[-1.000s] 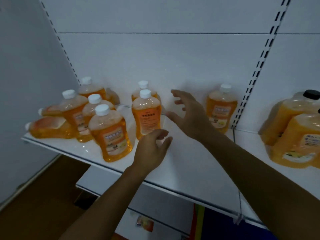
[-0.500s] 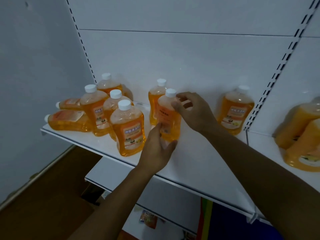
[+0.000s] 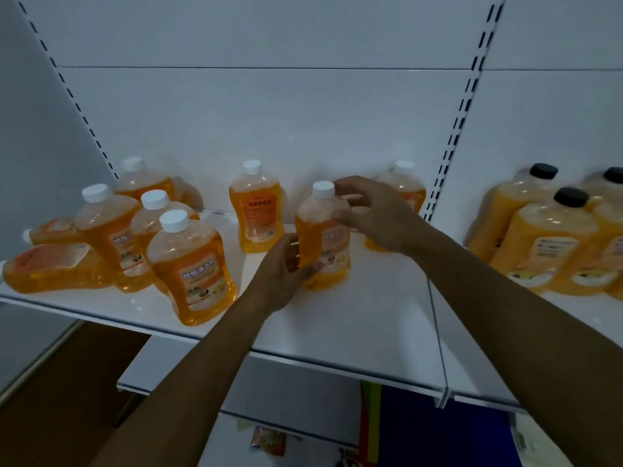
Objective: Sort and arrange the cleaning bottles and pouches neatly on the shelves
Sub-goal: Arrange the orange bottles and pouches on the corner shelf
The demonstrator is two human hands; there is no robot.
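At the far left of the frame two bottles lie on their sides on the shelf (image 3: 354, 332): the near fallen bottle (image 3: 54, 271) and a second fallen bottle (image 3: 55, 229) behind it. Both are yet to be stood up. Just right of them a loose cluster of upright white-capped bottles (image 3: 190, 264) stands crowded together, not in rows, so that part looks unsorted.

Toward the centre a lone bottle (image 3: 258, 210) stands near the back wall. Right of it is the held bottle (image 3: 323, 234), upright on the shelf. The left hand (image 3: 279, 274) has its grip curled round the lower body, and the right hand (image 3: 374, 214) has its fingers closed about the shoulder and neck. Behind that hand another bottle (image 3: 403, 183) is partly hidden.

At the right edge, past the upright post, larger black-capped jugs (image 3: 546, 237) are grouped together. By my judgement the arranging is at an early stage.
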